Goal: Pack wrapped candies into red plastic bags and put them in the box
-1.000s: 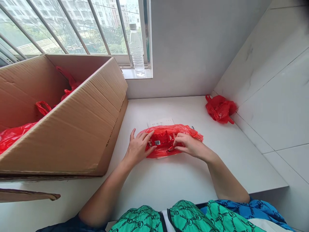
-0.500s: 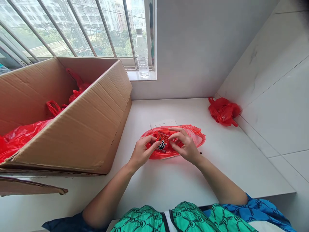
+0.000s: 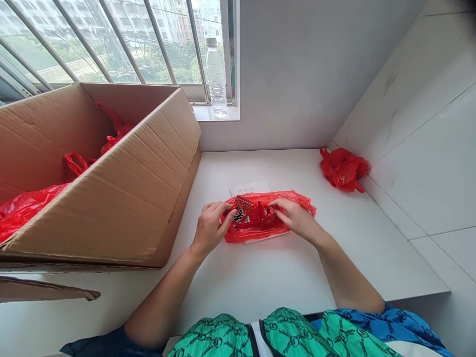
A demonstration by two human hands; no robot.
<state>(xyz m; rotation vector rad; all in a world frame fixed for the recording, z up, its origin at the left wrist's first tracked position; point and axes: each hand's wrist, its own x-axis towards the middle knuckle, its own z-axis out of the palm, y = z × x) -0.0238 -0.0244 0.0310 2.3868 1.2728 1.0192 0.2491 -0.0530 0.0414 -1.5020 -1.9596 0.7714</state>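
A red plastic bag (image 3: 256, 230) lies opened out on the white surface, with small red packets inside. My left hand (image 3: 212, 224) pinches a red packet with black lettering (image 3: 241, 213) by its left side, over the left part of the bag. At the right part of the bag is my right hand (image 3: 295, 218), thumb and fingers closed together at the bag's contents; what they grip is too small to make out. Under the bag, a white printed paper (image 3: 251, 188) sticks out at the back.
A large cardboard box (image 3: 148, 183) holding red bags (image 3: 33, 206) stands at the left. A crumpled red bag (image 3: 342, 169) lies by the tiled wall on the right. On the window sill stands a clear bottle (image 3: 216, 79). A cardboard flap (image 3: 44, 290) is at the lower left.
My right hand has let go of the lettered packet and moved right. The packet has shifted left with my left hand, and other red packets now show between the hands.
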